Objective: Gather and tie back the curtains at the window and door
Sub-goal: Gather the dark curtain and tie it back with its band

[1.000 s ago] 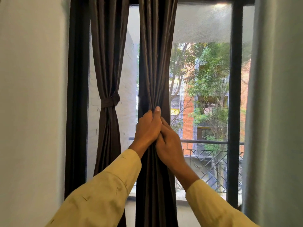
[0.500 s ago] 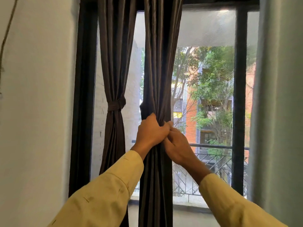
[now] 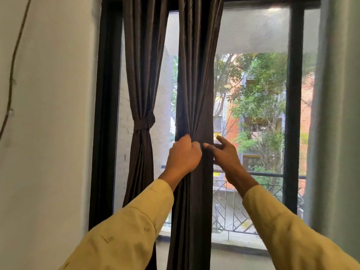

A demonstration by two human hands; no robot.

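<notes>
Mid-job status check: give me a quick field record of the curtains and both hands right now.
left curtain: gathered and tied with a band
middle curtain: bunched at hand height, no tie seen on it
left hand: grips the middle curtain's bunched folds
right hand: fingers extended, one fingertip at the middle curtain's right edge
pale curtain: hangs loose at far right
task state: middle curtain not yet tied

Head-worn wide-angle camera, single view, facing forward at the window (image 3: pixel 294 114), near enough that the left arm (image 3: pixel 126 230) and right arm (image 3: pixel 292 240), entering at the lower edge, reach the dark curtain (image 3: pixel 194 75) at centre. Wall (image 3: pixel 48 133) at left, pale curtain (image 3: pixel 339 114) at right.
</notes>
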